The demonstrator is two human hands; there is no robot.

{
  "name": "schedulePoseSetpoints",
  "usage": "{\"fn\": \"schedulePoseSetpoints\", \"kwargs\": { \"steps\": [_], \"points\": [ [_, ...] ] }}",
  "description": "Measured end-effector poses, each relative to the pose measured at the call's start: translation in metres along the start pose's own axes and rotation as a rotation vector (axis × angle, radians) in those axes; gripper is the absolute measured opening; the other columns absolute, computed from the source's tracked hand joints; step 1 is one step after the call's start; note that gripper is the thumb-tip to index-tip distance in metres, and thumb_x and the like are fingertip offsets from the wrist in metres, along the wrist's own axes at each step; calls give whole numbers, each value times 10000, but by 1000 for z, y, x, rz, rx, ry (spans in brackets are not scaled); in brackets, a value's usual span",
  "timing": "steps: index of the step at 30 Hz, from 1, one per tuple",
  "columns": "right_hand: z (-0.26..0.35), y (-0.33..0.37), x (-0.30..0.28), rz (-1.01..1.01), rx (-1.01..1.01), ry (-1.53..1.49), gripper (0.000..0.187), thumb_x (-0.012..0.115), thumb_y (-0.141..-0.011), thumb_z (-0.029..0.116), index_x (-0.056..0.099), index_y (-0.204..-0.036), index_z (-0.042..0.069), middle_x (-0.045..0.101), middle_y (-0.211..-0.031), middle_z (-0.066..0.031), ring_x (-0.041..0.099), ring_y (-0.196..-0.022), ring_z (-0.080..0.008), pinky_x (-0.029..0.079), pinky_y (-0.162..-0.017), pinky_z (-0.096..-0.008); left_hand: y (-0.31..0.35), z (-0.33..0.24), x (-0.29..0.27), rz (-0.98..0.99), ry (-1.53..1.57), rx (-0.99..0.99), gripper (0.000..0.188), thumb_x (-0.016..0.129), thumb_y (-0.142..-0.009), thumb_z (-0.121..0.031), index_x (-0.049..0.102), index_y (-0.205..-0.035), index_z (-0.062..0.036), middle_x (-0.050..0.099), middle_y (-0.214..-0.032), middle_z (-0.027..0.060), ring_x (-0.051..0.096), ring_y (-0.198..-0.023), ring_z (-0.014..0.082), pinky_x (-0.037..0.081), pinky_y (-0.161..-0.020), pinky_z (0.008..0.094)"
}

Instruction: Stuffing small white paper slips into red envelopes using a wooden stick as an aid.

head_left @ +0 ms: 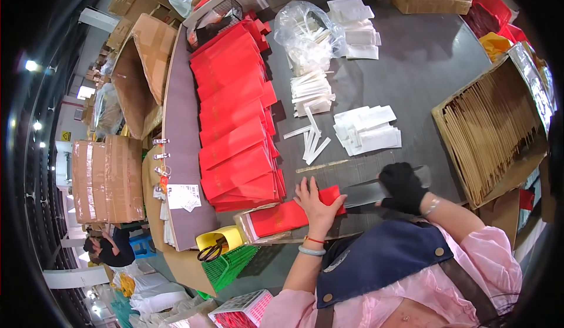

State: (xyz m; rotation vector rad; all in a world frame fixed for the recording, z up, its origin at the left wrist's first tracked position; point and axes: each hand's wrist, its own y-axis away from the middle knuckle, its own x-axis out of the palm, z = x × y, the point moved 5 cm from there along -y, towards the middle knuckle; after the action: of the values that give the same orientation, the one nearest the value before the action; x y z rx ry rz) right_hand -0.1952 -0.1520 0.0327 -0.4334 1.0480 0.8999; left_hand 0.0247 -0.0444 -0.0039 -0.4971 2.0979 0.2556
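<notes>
My left hand (318, 213) lies flat with its fingers spread on a long red paper envelope (275, 219) near the table's front edge. In a black glove, my right hand (403, 188) is closed over a clear plastic sleeve (361, 194), whose left end meets the red envelope beside my left thumb. Part of the sleeve also shows past the far side of the glove. Beyond my hands sit a fanned stack of white slips (370, 129) and a few loose white strips (316, 143).
Overlapping red envelopes (238, 122) line the table's left side. A plastic bag (308, 31) of white strips lies at the back. To the right stands an open carton (493, 128) packed with brown sheets. Scissors (212, 250) hang in a yellow holder (226, 237) off the front left corner.
</notes>
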Motion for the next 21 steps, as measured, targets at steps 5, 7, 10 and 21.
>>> {"fn": "schedulePoseSetpoints", "kwargs": {
  "steps": [5,7,10,21],
  "points": [
    [38,-32,23,-111,-155,-57,590,762,-689,401,599,-1161,86,571,-1152,-140,520,-1121,-318,351,-1001,-468,-19,-13,-4,-38,18,139,727,794,-734,-381,537,-1311,-21,440,-1383,202,377,-1300,392,263,-1088,529],
    [19,-25,7,-243,-141,-69,595,778,-675,359,594,-1177,100,569,-1155,-133,517,-1121,-315,358,-996,-459,-60,-21,-6,-130,15,201,583,761,-768,-344,578,-1239,-54,503,-1277,157,437,-1214,361,316,-1022,509],
    [-31,15,-41,-517,-13,-88,566,832,-634,249,616,-1135,96,594,-1151,-134,546,-1096,-336,429,-938,-436,-90,-15,-4,-173,-99,262,316,700,-818,-266,631,-1078,-100,580,-1044,82,524,-1014,306,382,-869,462],
    [-216,215,-61,-720,822,93,275,686,-811,124,619,-1051,8,623,-1003,-173,613,-956,-347,489,-840,-398,-91,-100,32,-118,-5,595,116,663,-835,-143,612,-933,-109,594,-902,75,555,-877,287,418,-763,425]
  ]
}}
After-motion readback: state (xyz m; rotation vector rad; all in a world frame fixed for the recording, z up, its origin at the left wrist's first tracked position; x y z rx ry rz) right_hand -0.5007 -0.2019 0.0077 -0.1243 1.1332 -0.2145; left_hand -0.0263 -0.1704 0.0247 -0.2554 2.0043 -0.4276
